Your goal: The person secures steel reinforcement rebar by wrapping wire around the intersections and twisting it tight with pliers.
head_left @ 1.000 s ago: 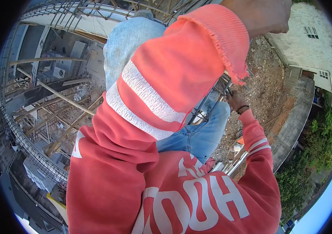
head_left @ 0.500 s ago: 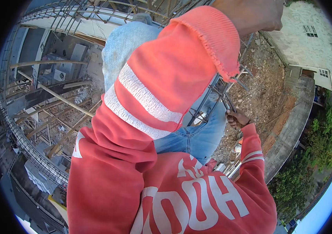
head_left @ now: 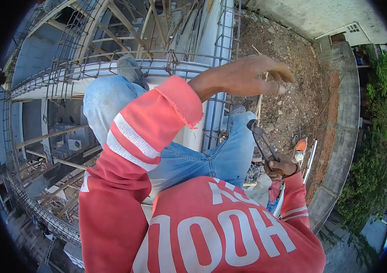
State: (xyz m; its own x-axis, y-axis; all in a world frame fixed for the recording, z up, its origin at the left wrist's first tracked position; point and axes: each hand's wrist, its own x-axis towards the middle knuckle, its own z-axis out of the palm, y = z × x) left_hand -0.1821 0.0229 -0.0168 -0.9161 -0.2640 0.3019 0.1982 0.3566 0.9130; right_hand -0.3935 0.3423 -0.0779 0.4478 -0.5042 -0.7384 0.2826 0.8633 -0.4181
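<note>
My left hand [head_left: 250, 75] reaches across the upper middle with its fingers stretched out and nothing in them. It hovers over the corner where the steel rebar cage [head_left: 223, 38] runs along a pale wall top. My right hand [head_left: 280, 166], at the right, is closed around the handles of dark steel pincers [head_left: 266, 142]. Their rounded jaws point up and left, beside my right knee, and look apart from the rebar. My legs in blue jeans [head_left: 189, 157] straddle the wall corner. My left shoe [head_left: 130, 70] rests by another run of rebar [head_left: 170, 67].
A drop lies on both sides. To the right is rubble ground [head_left: 270, 41] bounded by a block wall [head_left: 345, 104]. An orange object [head_left: 300, 145] and a long white bar [head_left: 311, 159] show below right. Wooden poles [head_left: 52, 136] and more rebar cages [head_left: 34, 207] stand left.
My left hand has come back from the top right edge and now shows with fingers extended. My right hand has moved lower, bringing the pincers into plain view. The camera view has also shifted.
</note>
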